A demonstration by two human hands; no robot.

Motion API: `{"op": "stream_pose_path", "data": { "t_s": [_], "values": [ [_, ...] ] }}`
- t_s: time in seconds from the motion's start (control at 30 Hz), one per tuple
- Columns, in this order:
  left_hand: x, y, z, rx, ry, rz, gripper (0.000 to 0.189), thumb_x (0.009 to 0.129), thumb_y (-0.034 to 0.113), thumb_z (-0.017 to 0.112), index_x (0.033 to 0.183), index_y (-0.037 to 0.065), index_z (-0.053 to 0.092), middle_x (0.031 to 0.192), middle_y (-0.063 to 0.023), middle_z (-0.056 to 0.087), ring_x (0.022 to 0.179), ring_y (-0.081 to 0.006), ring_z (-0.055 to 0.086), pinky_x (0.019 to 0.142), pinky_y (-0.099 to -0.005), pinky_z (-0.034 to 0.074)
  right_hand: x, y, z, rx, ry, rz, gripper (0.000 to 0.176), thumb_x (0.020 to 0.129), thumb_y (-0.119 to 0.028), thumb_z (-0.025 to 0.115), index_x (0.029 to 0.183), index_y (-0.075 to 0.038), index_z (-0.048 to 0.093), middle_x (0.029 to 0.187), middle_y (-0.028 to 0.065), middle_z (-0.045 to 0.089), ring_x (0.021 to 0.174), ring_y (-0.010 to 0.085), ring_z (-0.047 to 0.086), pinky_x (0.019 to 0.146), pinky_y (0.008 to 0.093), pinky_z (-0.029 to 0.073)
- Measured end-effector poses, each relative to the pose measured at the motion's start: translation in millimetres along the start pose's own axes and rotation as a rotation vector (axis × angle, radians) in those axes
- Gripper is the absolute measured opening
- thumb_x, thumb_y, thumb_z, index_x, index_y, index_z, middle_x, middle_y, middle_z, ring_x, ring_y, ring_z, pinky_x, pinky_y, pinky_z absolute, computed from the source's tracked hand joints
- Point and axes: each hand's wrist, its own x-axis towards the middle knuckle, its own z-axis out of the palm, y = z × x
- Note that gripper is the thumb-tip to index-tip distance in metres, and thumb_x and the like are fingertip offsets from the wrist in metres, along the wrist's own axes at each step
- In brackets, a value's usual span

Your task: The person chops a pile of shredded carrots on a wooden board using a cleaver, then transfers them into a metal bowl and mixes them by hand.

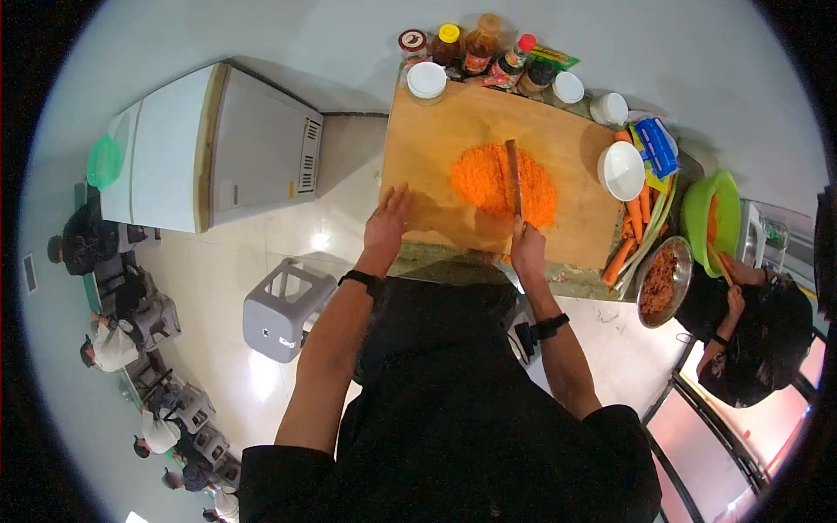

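Note:
A heap of finely chopped orange carrot (482, 179) lies on the wooden cutting board (575, 148). My right hand (527, 248), at the board's near edge, is closed round the handle of a knife (513, 179). Its blade stands edge-down in the heap and points away from me. On the board's left near corner rests my left hand (389, 222), fingers spread, with nothing in it and well apart from the carrot.
Bottles and jars (481, 44) line the board's far edge. At right are a white bowl (621, 171), whole carrots (618, 261), a green basin (711, 222) and a metal bowl (664, 283) of minced food. A co-worker (754, 336) stands beyond. A grey stool (283, 312) is at left.

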Motion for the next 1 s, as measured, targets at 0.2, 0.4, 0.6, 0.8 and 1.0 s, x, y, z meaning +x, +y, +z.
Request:
{"op": "stream_pose_path", "data": {
  "t_s": [0.2,0.4,0.6,0.8,1.0],
  "values": [
    [1.0,3.0,-10.2,0.033,-0.058,0.0,0.081,0.081,0.01,0.07,0.151,0.023,0.029,0.159,0.0033,0.021,0.143,-0.0223,0.03,0.104,-0.0302,0.046,-5.1,-6.8,-13.7,0.045,0.004,-0.019,0.052,0.1,-0.041,0.046,0.083,0.006,0.061,0.07,0.0301,0.061,0.073,0.0473,0.063,0.064,0.0532,0.049],
    [1.6,0.1,-4.8,0.03,-0.065,-0.003,0.077,0.086,0.01,0.066,0.151,0.023,0.028,0.16,0.0033,0.019,0.144,-0.0222,0.029,0.104,-0.031,0.046,-6.8,-13.3,-20.7,0.057,-0.03,-0.032,0.053,0.101,-0.039,0.045,0.078,0.007,0.06,0.072,0.0328,0.06,0.074,0.0484,0.063,0.065,0.0542,0.048],
    [4.5,0.3,-6.1,0.0,-0.104,-0.036,0.078,0.085,0.011,0.067,0.151,0.023,0.027,0.16,0.0029,0.021,0.144,-0.0221,0.028,0.105,-0.0308,0.045,-2.6,10.6,-2.1,0.012,0.006,-0.053,0.054,0.101,-0.04,0.044,0.081,0.007,0.061,0.072,0.0323,0.06,0.074,0.0484,0.063,0.065,0.0551,0.048],
    [0.6,0.2,-4.6,0.091,0.01,0.053,0.078,0.085,0.013,0.067,0.151,0.025,0.028,0.159,0.0022,0.022,0.144,-0.0217,0.029,0.105,-0.0316,0.045,-8.6,7.2,-3.8,0.02,0.003,-0.019,0.053,0.1,-0.042,0.045,0.085,0.007,0.06,0.075,0.0315,0.062,0.075,0.0475,0.064,0.066,0.0553,0.048],
    [1.2,2.0,-10.6,-0.003,-0.106,-0.027,0.078,0.085,0.014,0.067,0.152,0.025,0.027,0.16,0.0021,0.02,0.144,-0.0209,0.028,0.107,-0.0298,0.043,-12.7,6.1,0.1,-0.007,-0.006,0.073,0.051,0.099,-0.041,0.048,0.086,0.007,0.06,0.073,0.0298,0.062,0.073,0.0453,0.065,0.064,0.0536,0.049]
  ]
}}
